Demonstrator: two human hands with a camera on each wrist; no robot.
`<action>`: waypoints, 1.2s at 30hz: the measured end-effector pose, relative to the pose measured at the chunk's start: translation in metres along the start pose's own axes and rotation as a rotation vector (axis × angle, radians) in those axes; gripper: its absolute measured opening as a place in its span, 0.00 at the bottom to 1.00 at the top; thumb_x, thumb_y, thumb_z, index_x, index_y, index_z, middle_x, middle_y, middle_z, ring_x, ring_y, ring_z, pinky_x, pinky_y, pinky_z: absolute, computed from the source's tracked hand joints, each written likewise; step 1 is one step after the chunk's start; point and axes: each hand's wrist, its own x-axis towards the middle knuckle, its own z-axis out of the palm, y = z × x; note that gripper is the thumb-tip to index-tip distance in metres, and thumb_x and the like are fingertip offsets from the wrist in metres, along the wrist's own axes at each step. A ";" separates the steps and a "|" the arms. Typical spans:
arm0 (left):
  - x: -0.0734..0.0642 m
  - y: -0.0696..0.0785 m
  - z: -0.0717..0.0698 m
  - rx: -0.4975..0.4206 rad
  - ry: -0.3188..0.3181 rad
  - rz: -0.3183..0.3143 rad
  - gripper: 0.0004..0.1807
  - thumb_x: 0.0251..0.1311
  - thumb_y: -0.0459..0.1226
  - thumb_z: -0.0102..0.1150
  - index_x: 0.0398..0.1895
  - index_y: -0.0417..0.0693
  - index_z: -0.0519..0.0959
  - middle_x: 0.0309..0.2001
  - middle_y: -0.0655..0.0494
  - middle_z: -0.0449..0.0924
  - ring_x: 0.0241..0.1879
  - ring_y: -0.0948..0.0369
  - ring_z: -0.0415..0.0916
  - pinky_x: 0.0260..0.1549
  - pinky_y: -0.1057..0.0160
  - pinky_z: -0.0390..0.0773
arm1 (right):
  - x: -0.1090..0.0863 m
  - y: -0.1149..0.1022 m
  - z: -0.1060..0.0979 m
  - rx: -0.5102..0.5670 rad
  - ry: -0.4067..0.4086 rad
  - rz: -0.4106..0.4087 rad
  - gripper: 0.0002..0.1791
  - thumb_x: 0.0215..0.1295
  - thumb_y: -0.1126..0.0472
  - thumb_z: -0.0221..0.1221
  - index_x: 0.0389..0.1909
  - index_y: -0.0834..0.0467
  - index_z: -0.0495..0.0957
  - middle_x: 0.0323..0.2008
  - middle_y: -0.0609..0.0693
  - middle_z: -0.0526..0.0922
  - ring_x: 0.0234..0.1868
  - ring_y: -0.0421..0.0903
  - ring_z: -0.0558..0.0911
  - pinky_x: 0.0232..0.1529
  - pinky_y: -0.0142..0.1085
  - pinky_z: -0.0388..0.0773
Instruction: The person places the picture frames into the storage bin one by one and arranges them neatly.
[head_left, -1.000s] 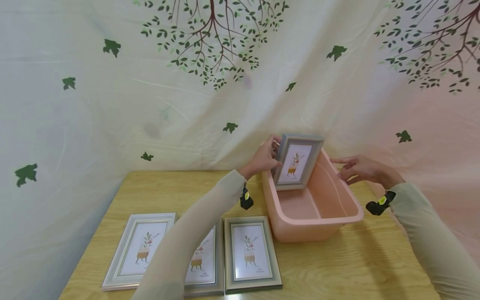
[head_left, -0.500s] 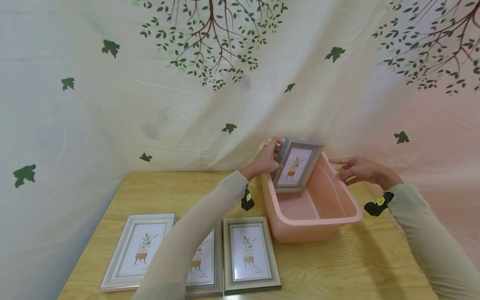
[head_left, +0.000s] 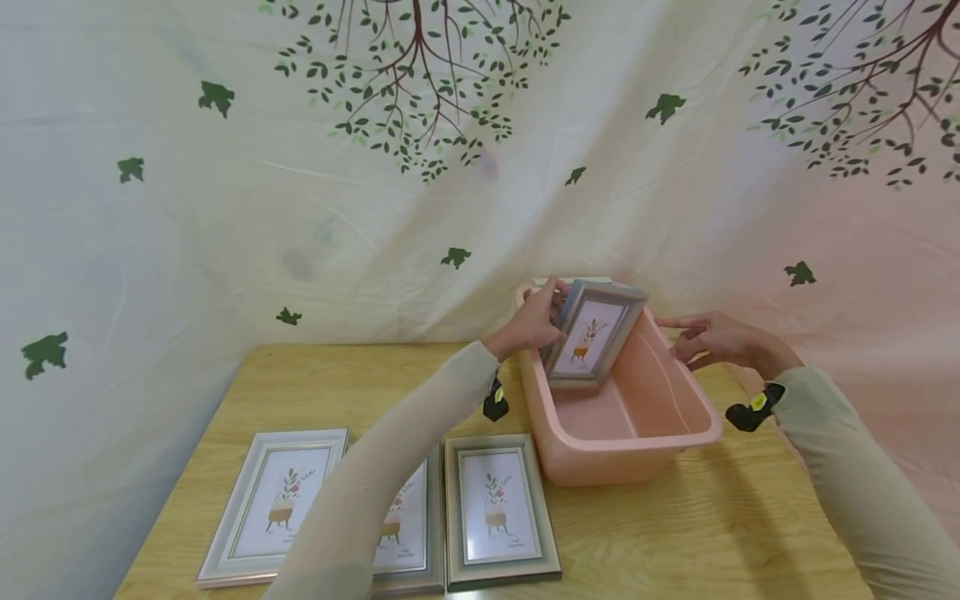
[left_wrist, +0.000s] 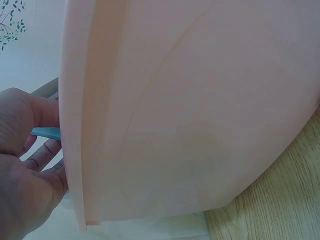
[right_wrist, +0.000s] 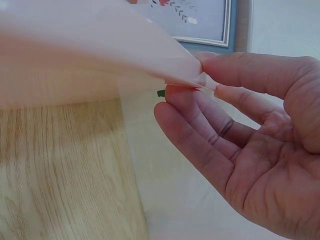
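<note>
A grey picture frame (head_left: 589,335) with a plant print leans back inside the pink plastic bin (head_left: 611,463) at its far end. My left hand (head_left: 529,322) grips the frame's left edge over the bin's rim. In the left wrist view, the bin's wall (left_wrist: 200,115) hides most of the frame and the fingertips of the left hand (left_wrist: 25,175). My right hand (head_left: 729,340) pinches the bin's right rim. The right wrist view has this hand (right_wrist: 250,135) with its thumb above and fingers below the rim, and part of the frame (right_wrist: 205,22) beyond.
Left of the bin lie a white picture frame (head_left: 277,508), a second frame (head_left: 408,533) partly behind my left sleeve, and a third frame (head_left: 498,508) beside the bin. The wooden table (head_left: 315,383) meets a printed curtain (head_left: 360,275) at its back.
The picture frame in my left hand has sunk lower into the bin and tilted back more, uncovering a pale edge behind its top. My right hand keeps its hold on the rim.
</note>
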 end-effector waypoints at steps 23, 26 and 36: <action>-0.002 0.005 0.005 0.125 0.012 -0.006 0.37 0.46 0.18 0.68 0.60 0.37 0.63 0.49 0.38 0.78 0.41 0.53 0.74 0.37 0.69 0.73 | 0.003 0.001 0.000 0.053 -0.004 -0.008 0.43 0.68 0.62 0.61 0.80 0.57 0.52 0.52 0.60 0.85 0.53 0.51 0.84 0.58 0.54 0.82; -0.003 0.006 0.005 0.114 0.024 -0.037 0.36 0.50 0.20 0.68 0.62 0.37 0.64 0.50 0.36 0.79 0.44 0.51 0.77 0.40 0.68 0.77 | 0.002 0.000 0.001 0.043 -0.002 -0.009 0.44 0.67 0.61 0.61 0.80 0.57 0.52 0.52 0.59 0.85 0.53 0.51 0.84 0.58 0.54 0.82; 0.000 0.004 -0.007 0.102 0.118 -0.074 0.25 0.57 0.27 0.71 0.57 0.33 0.74 0.49 0.39 0.82 0.48 0.50 0.81 0.47 0.64 0.83 | -0.002 0.001 0.001 0.030 -0.007 -0.010 0.45 0.67 0.59 0.62 0.80 0.56 0.52 0.52 0.60 0.85 0.52 0.51 0.84 0.58 0.54 0.82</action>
